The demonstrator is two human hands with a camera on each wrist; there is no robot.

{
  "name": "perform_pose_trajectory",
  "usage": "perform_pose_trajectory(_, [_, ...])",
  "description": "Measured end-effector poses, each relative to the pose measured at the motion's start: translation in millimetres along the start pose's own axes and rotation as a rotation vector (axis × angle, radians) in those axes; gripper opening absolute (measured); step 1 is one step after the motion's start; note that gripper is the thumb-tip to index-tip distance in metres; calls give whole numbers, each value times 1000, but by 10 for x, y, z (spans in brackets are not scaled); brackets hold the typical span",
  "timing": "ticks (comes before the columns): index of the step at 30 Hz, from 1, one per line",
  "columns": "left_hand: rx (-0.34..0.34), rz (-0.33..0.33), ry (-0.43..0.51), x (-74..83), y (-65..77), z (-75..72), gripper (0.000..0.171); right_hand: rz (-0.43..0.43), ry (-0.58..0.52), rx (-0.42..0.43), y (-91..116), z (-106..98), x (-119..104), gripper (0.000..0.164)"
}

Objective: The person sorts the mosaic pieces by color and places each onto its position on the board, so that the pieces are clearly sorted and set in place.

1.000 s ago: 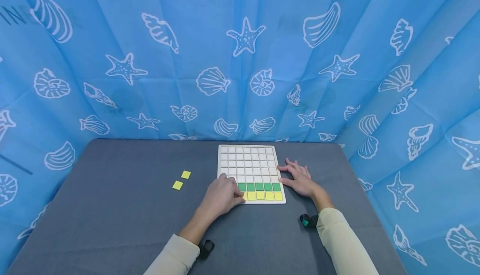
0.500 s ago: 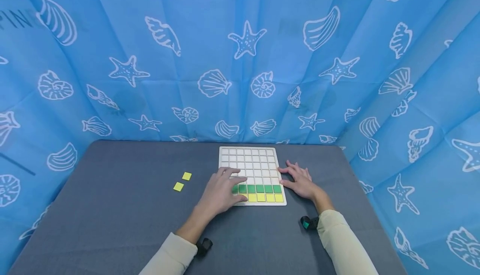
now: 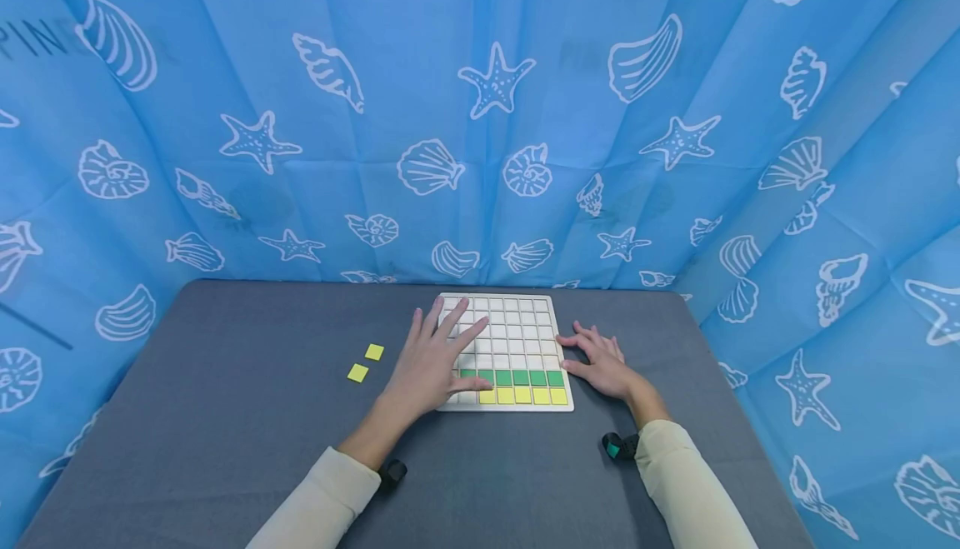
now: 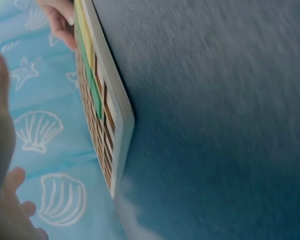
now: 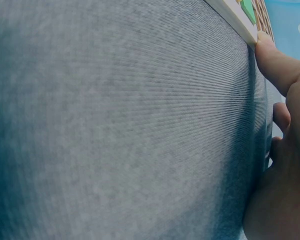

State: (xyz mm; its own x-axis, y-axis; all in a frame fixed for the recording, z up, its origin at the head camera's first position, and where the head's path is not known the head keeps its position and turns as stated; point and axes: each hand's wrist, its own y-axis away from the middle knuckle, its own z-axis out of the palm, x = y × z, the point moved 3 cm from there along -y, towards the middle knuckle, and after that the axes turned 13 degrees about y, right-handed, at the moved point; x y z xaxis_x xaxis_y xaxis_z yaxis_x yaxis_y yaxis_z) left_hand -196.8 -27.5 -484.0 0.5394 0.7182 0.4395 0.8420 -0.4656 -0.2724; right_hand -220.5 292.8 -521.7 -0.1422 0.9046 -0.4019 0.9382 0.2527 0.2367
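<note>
A white grid board (image 3: 517,312) lies on the table. In its near rows sit green tiles (image 3: 520,377) and yellow tiles (image 3: 522,396). My left hand (image 3: 426,363) hovers over the board's left part with fingers spread and nothing held, hiding some cells. Two white cells show at the left end of the yellow row. At the board's right edge my right hand (image 3: 606,367) rests, its thumb (image 5: 271,57) against the side in the right wrist view. Two loose yellow tiles, a farther one (image 3: 374,352) and a nearer one (image 3: 357,373), lie left of the board.
Grey cloth covers the table (image 3: 225,416). A blue curtain (image 3: 337,157) with white shell and starfish prints hangs behind it and along the sides. Each wrist wears a dark device, the right one (image 3: 619,446) with a green patch.
My left hand had its fingers together at the yellow row's left end. It has since lifted, spread its fingers and shifted left. My right hand has stayed at the board's edge.
</note>
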Motion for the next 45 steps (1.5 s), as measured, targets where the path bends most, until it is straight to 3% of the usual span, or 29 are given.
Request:
perform_pose_trajectory(4, [-26,-88,-17,-80,12,-12,84,-4,-7,-3,-22,14,22,54])
perform_pose_trajectory(8, [-51,-176,-16,-166,33,-17,86,-13,-14,9,-57,51,82,54])
perform_pose_trajectory(25, [-62,-308,16,-581,219,-112,90,-30,-16,10,7,-8,5,56])
perform_pose_trajectory(37, [-9,-334,35,-849,325,-247,86,-34,-10,30,-44,75,107,58])
perform_pose_trajectory(45, [-60,-448,43,-971,385,-311,90,-31,-16,14,-7,12,41,56])
